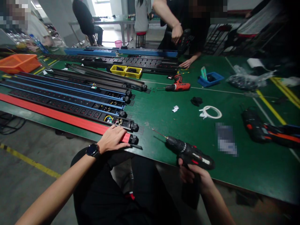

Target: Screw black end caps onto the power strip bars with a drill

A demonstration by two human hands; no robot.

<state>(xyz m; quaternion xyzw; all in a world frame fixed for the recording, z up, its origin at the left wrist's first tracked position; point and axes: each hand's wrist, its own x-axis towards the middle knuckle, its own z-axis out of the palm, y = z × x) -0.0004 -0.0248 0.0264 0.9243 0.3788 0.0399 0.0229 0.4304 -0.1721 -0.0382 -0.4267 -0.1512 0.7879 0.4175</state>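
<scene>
My left hand [112, 138] is over the right end of a long red power strip [67, 120] at the table's near edge, fingers across its top and thumb along the near side. A black cable gland [134, 139] sticks out of that end. My right hand [193, 172] is wrapped round the handle of a black cordless drill [189, 151], its long bit pointing left toward the strips. Just beyond the red strip lies a black power strip [70, 107] with its end compartment uncovered, showing a yellow-green wire and brass terminals.
More blue-edged strips [70, 90] lie behind. On the green table [154, 109] are an orange drill [179, 86], yellow bins [133, 72], a blue tray [211, 80], a white cable coil [212, 112] and another black drill [254, 126]. A co-worker's hand [177, 32] holds a drill opposite.
</scene>
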